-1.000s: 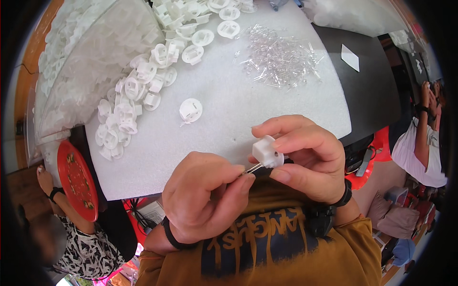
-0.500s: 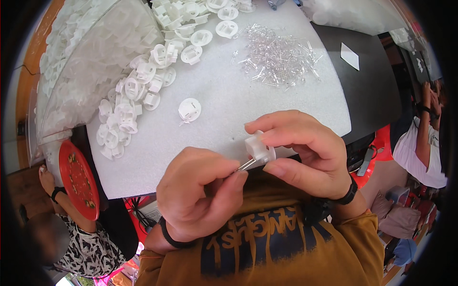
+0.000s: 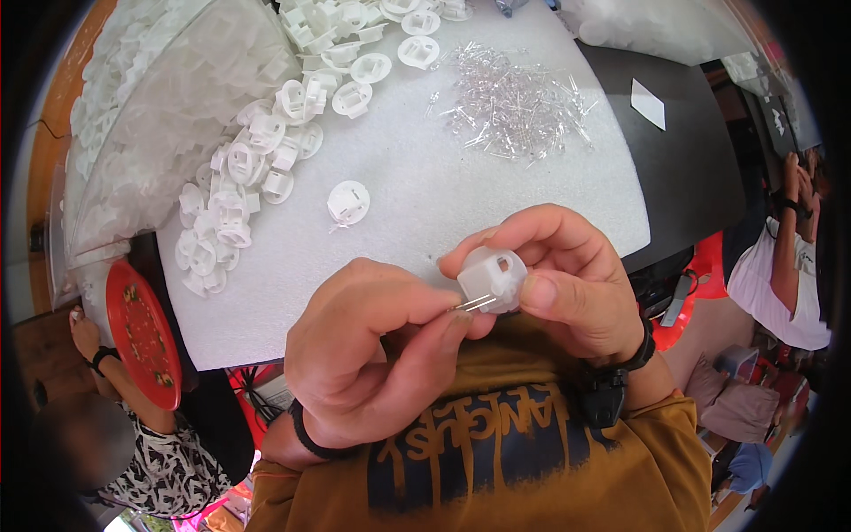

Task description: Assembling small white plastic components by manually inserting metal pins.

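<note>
Thumb and forefinger of my left hand [image 3: 372, 355] pinch a clear LED [image 3: 480, 302]. Its two thin wire legs stick out to the right and reach the face of a white plastic holder [image 3: 487, 273]; whether they enter it I cannot tell. My right hand [image 3: 576, 288] grips that holder between thumb and fingers, tilted so a hole in it shows. Beyond my hands, another round holder [image 3: 348, 203] lies by itself on the white foam sheet [image 3: 399, 217], thin wires at its lower edge. A heap of clear LEDs [image 3: 523, 106] lies farther back.
Many white holders [image 3: 232, 191] are heaped along the sheet's left side, beside a large clear bag of them [image 3: 182, 133]. A red tray [image 3: 142, 332] stands at the left. A white paper piece [image 3: 648, 105] lies on the black table. Co-workers sit at both sides.
My right hand has turned the holder so its holed face now shows, with the fingers wrapped farther round it. The LED's legs remain by the holder in my left hand.
</note>
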`<state>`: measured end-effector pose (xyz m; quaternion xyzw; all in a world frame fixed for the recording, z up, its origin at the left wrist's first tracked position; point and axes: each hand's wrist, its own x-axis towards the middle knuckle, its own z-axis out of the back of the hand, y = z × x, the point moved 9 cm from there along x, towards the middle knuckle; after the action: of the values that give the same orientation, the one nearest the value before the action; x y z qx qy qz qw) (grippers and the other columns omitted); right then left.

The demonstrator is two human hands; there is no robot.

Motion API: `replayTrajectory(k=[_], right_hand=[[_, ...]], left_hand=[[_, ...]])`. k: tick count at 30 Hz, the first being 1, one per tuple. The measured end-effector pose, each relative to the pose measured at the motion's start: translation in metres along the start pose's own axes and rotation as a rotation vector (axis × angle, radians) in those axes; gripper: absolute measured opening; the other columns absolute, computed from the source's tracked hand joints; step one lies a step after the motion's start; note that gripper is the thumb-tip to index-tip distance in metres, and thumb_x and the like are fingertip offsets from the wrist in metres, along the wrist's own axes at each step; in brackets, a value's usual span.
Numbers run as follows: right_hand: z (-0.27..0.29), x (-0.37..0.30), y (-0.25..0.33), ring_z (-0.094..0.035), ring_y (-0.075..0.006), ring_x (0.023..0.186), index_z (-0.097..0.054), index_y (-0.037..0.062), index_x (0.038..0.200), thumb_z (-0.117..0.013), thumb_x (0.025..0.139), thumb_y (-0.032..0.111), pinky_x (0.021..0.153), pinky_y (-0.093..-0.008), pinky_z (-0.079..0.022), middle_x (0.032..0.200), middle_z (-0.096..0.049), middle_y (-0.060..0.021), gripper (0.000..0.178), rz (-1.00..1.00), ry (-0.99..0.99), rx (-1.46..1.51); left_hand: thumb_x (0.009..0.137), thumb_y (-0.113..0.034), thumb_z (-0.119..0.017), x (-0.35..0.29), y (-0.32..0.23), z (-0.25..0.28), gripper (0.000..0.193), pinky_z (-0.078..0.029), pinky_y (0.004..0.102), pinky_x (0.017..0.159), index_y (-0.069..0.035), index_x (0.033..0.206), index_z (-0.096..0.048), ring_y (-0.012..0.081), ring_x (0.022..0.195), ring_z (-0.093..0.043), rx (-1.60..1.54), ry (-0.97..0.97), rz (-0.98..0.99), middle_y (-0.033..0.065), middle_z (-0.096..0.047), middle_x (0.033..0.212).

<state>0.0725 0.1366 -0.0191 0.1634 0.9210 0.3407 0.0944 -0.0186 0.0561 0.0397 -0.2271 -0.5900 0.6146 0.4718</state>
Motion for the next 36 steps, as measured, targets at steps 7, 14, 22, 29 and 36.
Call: replayTrajectory(k=[7, 14, 22, 29, 36], right_hand=[[-0.003, 0.002, -0.002, -0.062, -0.0186, 0.094, -0.049, -0.0022, 0.119, -0.057, 0.09, 0.009, 0.083, -0.0297, -0.053, 0.118, -0.056, -0.019, 0.032, -0.021, 0.022, 0.038], [-0.003, 0.003, -0.001, -0.062, -0.0183, 0.094, -0.049, -0.0026, 0.118, -0.056, 0.09, 0.007, 0.084, -0.0289, -0.052, 0.118, -0.055, -0.0197, 0.031, -0.014, 0.021, 0.022], [-0.002, 0.0, 0.008, -0.059, -0.016, 0.098, -0.051, -0.003, 0.118, -0.057, 0.088, 0.0, 0.088, -0.03, -0.051, 0.121, -0.054, -0.0174, 0.031, 0.074, 0.009, -0.085], [-0.007, -0.004, 0.025, -0.056, -0.0157, 0.1, -0.054, -0.0017, 0.116, -0.058, 0.084, -0.007, 0.087, -0.0293, -0.05, 0.123, -0.051, -0.0149, 0.033, 0.245, 0.033, -0.42], [-0.01, -0.005, 0.034, -0.055, -0.0261, 0.11, -0.056, -0.0018, 0.112, -0.061, 0.08, -0.004, 0.092, -0.0335, -0.044, 0.121, -0.051, -0.0241, 0.032, 0.28, 0.036, -0.731]], left_hand=[[0.083, -0.002, -0.06, 0.003, 0.001, 0.001, 0.004, -0.038, 0.0205, 0.058, -0.001, 0.087, -0.058, 0.0088, 0.067, -0.048, -0.014, 0.012, 0.011, 0.006, -0.056, 0.08], [0.083, -0.001, -0.06, 0.002, 0.003, 0.0, 0.006, -0.039, 0.0217, 0.062, -0.001, 0.089, -0.058, 0.0097, 0.069, -0.049, -0.038, 0.03, 0.06, 0.0062, -0.056, 0.082], [0.082, 0.0, -0.061, 0.001, 0.001, 0.001, 0.007, -0.04, 0.0228, 0.063, -0.001, 0.088, -0.058, 0.0114, 0.071, -0.05, 0.073, 0.024, -0.01, 0.0061, -0.056, 0.082], [0.07, 0.008, -0.069, 0.004, -0.002, 0.004, 0.022, -0.04, 0.0234, 0.048, -0.002, 0.088, -0.061, 0.0128, 0.054, -0.053, 0.128, -0.006, -0.15, 0.0058, -0.06, 0.07], [0.067, 0.007, -0.071, 0.001, -0.013, 0.001, 0.027, -0.044, 0.0273, 0.049, -0.002, 0.09, -0.061, 0.0196, 0.056, -0.057, 0.272, 0.017, -0.259, 0.0083, -0.06, 0.071]])
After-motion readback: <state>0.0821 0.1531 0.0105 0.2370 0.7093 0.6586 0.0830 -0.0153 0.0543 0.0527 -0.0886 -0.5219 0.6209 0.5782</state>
